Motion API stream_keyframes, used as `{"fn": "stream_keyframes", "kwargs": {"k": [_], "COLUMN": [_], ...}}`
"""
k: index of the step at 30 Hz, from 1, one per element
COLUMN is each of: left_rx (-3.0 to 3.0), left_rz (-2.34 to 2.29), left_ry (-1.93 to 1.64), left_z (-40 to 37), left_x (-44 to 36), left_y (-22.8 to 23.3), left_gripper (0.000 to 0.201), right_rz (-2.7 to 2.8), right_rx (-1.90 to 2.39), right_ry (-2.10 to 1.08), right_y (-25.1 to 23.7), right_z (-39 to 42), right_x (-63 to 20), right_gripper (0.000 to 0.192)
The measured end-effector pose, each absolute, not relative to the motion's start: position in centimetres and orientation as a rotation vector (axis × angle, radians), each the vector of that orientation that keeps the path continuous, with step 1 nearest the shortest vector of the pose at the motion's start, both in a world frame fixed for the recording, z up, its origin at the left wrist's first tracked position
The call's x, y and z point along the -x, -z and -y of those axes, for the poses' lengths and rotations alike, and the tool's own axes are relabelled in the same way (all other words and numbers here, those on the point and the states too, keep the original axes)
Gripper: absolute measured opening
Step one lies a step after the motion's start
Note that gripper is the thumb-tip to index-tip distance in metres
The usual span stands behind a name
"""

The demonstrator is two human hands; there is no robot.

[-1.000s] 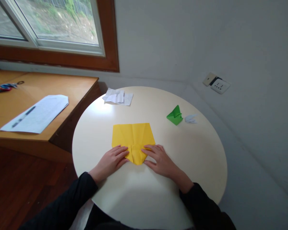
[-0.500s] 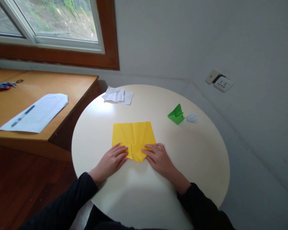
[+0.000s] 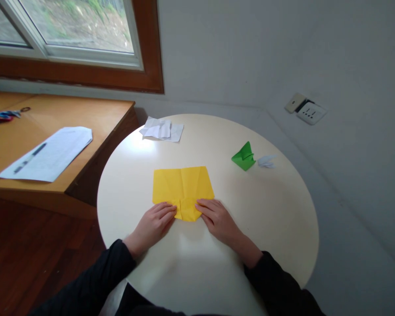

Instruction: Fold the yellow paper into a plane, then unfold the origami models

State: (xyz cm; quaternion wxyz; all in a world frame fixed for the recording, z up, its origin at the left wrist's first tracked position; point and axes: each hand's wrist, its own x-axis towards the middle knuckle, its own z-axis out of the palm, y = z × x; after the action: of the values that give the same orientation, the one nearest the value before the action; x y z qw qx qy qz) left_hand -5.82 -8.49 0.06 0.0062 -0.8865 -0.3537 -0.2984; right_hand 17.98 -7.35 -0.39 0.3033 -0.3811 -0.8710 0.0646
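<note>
A sheet of yellow paper (image 3: 183, 184) lies on the round white table, creased down its middle, with its near corners folded in and a short slit-like line at the near edge. My left hand (image 3: 156, 221) grips its lower left side, fingers together on top and thumb at the near edge. On the lower right side, my right hand (image 3: 219, 219) holds the paper in the same way, its fingertips pressed on the fold. The parts of the paper under my fingers are hidden.
Folded white papers (image 3: 161, 129) rest at the table's (image 3: 266, 210) far left. A green folded paper (image 3: 244, 156) and a small white folded paper (image 3: 266, 161) sit at the right. On the wooden desk (image 3: 85, 109) are a printed sheet (image 3: 61, 149), a pen (image 3: 30, 158) and scissors (image 3: 8, 115).
The fingers of both hands have drawn closer together and slid slightly nearer along the paper's sides. The yellow paper has stayed almost in place; the view has shifted a little.
</note>
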Motion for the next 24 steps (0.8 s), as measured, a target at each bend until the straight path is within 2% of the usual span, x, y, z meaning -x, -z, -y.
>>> {"fn": "stream_keyframes", "kwargs": {"k": [6, 10, 14, 24], "left_rx": [2.743, 2.706, 2.669, 2.768], "left_rz": [1.403, 1.613, 1.739, 1.660], "left_ry": [1.028, 1.032, 1.080, 1.132], "left_z": [8.2, 7.8, 7.5, 7.6], "left_x": [5.4, 5.0, 4.7, 5.3], "left_y": [-0.4, -0.8, -1.0, -0.9], "left_gripper": [0.021, 0.029, 0.028, 0.025], "right_rz": [2.204, 2.191, 2.157, 2.109], "right_rx": [1.079, 1.159, 1.201, 1.123], "right_ry": [-0.328, -0.365, -0.394, -0.580], "right_y": [0.7, 0.4, 0.3, -0.1], "right_z": [6.1, 5.6, 5.3, 5.4], "right_x": [-17.8, -17.4, -17.2, -18.0], "right_gripper": [0.016, 0.017, 0.018, 0.016]}}
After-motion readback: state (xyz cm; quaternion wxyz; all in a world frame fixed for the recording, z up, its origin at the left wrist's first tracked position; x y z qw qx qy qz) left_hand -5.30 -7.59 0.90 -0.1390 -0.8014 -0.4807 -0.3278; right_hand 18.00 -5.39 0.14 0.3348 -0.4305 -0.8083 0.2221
